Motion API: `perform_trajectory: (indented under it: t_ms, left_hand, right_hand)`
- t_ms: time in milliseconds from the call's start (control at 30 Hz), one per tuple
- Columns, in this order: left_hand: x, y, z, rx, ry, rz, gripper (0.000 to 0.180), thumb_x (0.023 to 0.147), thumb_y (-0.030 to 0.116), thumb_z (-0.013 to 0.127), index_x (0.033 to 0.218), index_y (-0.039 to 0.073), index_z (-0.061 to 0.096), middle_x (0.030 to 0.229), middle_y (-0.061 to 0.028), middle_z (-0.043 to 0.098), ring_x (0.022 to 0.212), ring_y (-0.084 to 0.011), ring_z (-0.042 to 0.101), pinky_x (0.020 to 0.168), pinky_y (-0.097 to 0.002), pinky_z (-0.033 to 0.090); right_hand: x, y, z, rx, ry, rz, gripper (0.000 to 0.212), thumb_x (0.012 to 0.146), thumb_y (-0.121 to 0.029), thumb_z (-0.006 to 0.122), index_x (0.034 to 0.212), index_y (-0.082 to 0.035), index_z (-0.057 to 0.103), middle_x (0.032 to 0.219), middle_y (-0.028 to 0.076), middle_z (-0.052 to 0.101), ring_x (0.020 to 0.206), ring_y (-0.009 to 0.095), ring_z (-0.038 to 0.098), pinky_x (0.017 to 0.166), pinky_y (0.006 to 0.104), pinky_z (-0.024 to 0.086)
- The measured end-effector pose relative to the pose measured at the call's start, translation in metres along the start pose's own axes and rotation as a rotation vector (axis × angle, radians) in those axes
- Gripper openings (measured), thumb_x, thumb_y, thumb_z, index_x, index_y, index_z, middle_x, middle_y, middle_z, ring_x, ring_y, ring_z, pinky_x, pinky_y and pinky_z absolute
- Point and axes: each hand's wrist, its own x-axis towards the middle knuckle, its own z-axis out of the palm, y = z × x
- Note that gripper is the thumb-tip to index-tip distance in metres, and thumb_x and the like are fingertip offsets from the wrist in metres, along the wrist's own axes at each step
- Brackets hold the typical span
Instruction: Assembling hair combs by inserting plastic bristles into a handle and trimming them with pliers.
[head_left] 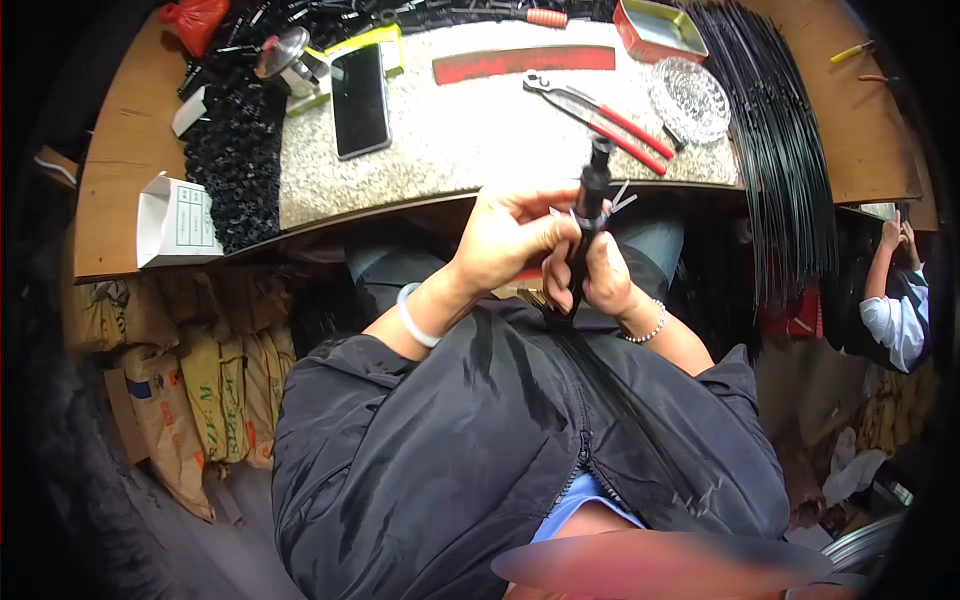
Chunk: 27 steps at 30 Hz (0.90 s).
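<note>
Both hands meet just in front of the table edge, around a black stepped, tube-shaped part (595,180) held upright. My left hand (512,238), with a white bangle at the wrist, pinches it from the left. My right hand (606,275), with a beaded bracelet, has its fingers closed round the lower portion. Thin pale prongs (624,196) stick out beside the part on the right. Below the hands a bundle of long thin black strands (625,400) trails over my dark jacket; whether it joins the part is hidden by the fingers.
On the pale tabletop lie red-handled pliers (610,125), a phone (361,103), a red strip (524,64), a glass dish (690,100) and a tin (660,30). Black pieces (240,165) heap by a white box (180,220). Long black strands (785,170) overhang the right edge. Another person (895,310) sits at right.
</note>
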Motion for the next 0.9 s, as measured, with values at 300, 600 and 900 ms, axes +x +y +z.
perform_trajectory:
  t_ms: [300,600,900]
  left_hand:
    - [0.07,0.017,-0.062,-0.28,-0.353,0.061,0.049,0.084,0.029,0.06,0.118,-0.004,0.047,0.114,-0.0167,0.054,0.105,-0.0242,0.054,0.092,-0.038,0.044]
    - [0.035,0.027,0.0,0.048,0.228,0.459,0.053,0.089,0.04,0.052,0.118,-0.004,0.046,0.098,-0.0126,0.062,0.091,-0.0202,0.061,0.084,-0.0275,0.046]
    - [0.023,0.029,0.03,0.569,0.552,0.545,0.009,0.079,-0.002,0.064,0.087,-0.005,0.064,0.076,-0.0032,0.063,0.065,-0.0087,0.055,0.06,-0.023,0.045]
  right_hand:
    - [0.072,-0.017,-0.03,-0.213,-0.096,-0.144,0.041,0.096,-0.036,0.034,0.088,0.0,0.052,0.071,0.008,0.053,0.062,0.019,0.056,0.056,0.0256,0.046]
    - [0.077,-0.013,0.003,-0.309,0.384,-0.33,0.047,0.095,-0.044,0.028,0.094,-0.003,0.051,0.056,0.001,0.048,0.042,0.008,0.044,0.037,0.0192,0.035]
    - [0.071,0.014,0.016,-0.688,0.579,-0.588,0.035,0.097,-0.028,0.037,0.099,0.003,0.055,0.081,0.005,0.06,0.076,0.011,0.055,0.066,0.025,0.044]
